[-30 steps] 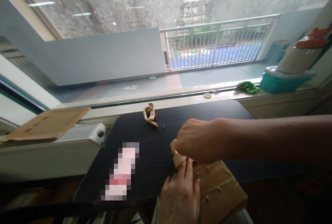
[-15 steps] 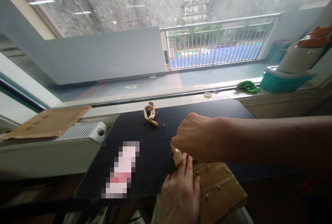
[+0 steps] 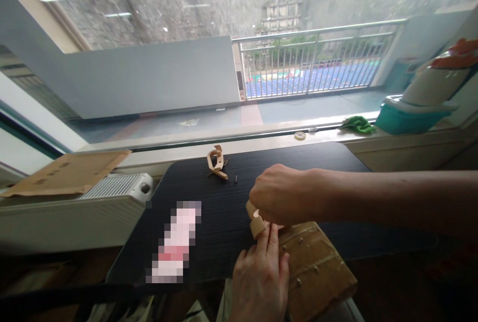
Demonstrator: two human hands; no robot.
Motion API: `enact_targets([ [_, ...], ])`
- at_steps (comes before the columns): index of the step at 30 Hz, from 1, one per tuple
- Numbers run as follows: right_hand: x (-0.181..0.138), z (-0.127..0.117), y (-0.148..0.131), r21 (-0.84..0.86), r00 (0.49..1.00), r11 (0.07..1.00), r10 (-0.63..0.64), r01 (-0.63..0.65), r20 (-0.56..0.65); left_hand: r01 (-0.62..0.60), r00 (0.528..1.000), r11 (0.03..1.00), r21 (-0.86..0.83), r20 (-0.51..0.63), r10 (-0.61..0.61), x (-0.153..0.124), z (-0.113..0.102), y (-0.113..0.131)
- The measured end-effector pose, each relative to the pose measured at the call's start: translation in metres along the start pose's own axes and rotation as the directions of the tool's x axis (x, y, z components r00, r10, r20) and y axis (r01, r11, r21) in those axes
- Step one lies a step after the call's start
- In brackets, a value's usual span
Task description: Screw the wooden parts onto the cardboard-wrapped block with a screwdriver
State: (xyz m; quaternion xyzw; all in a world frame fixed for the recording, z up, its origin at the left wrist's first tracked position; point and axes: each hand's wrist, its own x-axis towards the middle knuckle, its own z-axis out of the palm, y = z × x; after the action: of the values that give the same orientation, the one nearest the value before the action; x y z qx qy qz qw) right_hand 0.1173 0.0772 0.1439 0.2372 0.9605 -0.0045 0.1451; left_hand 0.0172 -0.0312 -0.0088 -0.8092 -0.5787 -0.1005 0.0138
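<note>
My left hand (image 3: 257, 274) lies over the near part of a pale curved wooden piece (image 3: 256, 226), fingers stretched forward and pressing it down by a brown block (image 3: 321, 272). Several small metal pegs or screws stick up from the block. Just above, my right hand (image 3: 280, 192) is closed in a fist over the wooden piece; what its fingers hold is hidden underneath. Farther back on the black table (image 3: 194, 182) lies another bent wooden piece (image 3: 215, 162) with small metal bits near it, among them a short pin (image 3: 236, 179).
A blurred-out pink and white item (image 3: 175, 242) lies on the table's left. Beyond the table is a window sill with a tape roll (image 3: 299, 136), a green cloth (image 3: 358, 124) and a teal box (image 3: 411, 115). A radiator (image 3: 115, 187) carrying cardboard (image 3: 67, 175) stands left.
My right fist has risen slightly and turned a little over the wooden piece, uncovering more of it. The left hand has stayed in place.
</note>
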Motion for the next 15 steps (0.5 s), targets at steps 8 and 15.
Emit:
enact_targets([
  [8, -0.011, -0.017, -0.004, -0.084, 0.985, 0.988, -0.12, 0.131, 0.126, -0.016, 1.0, 1.0, 0.016, -0.011, 0.016, 0.0, 0.0, -0.001],
  [15, -0.004, 0.002, 0.005, -0.002, 0.999, 0.999, -0.042, 0.042, 0.026, -0.02, 1.0, 0.999, 0.031, -0.017, 0.02, 0.0, 0.002, -0.002],
])
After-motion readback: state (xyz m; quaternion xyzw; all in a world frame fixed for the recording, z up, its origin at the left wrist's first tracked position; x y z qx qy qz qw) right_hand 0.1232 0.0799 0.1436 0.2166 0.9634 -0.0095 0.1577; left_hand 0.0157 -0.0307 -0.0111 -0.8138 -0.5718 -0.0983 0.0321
